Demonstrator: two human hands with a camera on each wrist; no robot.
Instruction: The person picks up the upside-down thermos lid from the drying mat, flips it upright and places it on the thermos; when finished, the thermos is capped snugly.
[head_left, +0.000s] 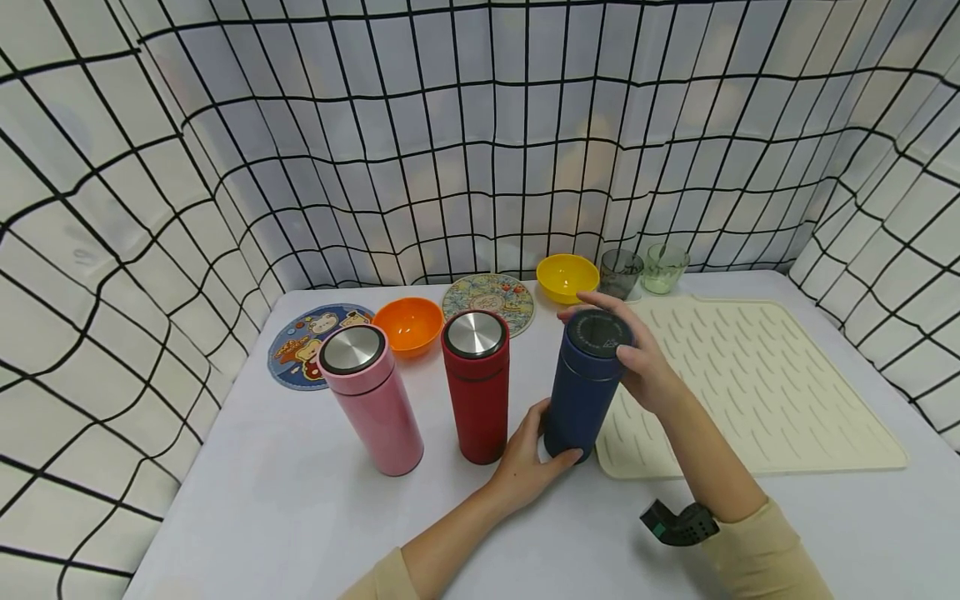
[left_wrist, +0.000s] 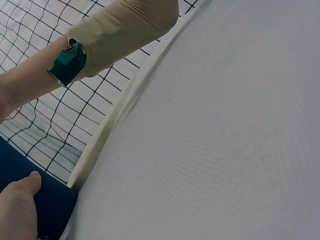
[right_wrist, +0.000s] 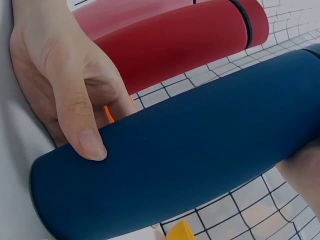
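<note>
The left hand (head_left: 525, 467) grips the base of the blue flask (head_left: 585, 387), while the right hand (head_left: 641, 362) curls round its black lid (head_left: 597, 332). The flask stands on the desk (head_left: 300, 500) at the near left edge of the cream mat (head_left: 757, 392). Left of it stand a red flask (head_left: 477, 387) and a pink flask (head_left: 369, 396), with bowls and cups farther back.

Two bare forearms, both in tan/beige long sleeves pushed up short of the wrists. Left sleeve (head_left: 378, 579) shows only a small cuff edge at the bottom of the head view. Right sleeve (head_left: 761, 554) is a soft knit with a rounded, rolled-looking cuff; fine ribbing shows in the left wrist view. Black wrist-worn device (head_left: 678, 523) sits just ahead of the right cuff, boxy, perforated top, small teal-green patch on one end. No rings, no gloves.
</note>
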